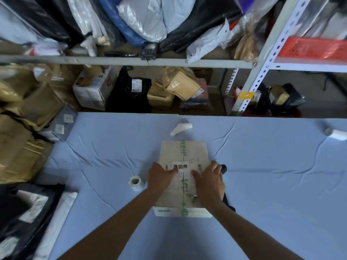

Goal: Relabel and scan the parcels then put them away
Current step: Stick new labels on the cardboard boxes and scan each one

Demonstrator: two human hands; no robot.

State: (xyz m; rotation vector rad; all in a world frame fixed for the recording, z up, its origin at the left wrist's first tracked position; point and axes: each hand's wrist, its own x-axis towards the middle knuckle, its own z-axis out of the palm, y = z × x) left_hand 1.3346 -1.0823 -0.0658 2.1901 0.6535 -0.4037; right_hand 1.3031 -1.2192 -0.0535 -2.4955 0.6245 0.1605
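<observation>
Fingers [173, 172] of both hands press label [180, 166] onto parcel [185, 152].

Parcel depot or courier storeroom: metal shelving [266, 72] packed with poly mailer bags [142, 19] and taped cardboard parcels [180, 83], handheld scanner [149, 50] on shelf, label roll [135, 182] on blue-covered table [262, 184].

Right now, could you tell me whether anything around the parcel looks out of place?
A curled white paper strip lies loose on the blue sheet beyond the box, like discarded label backing. Nothing else stands out.
</observation>
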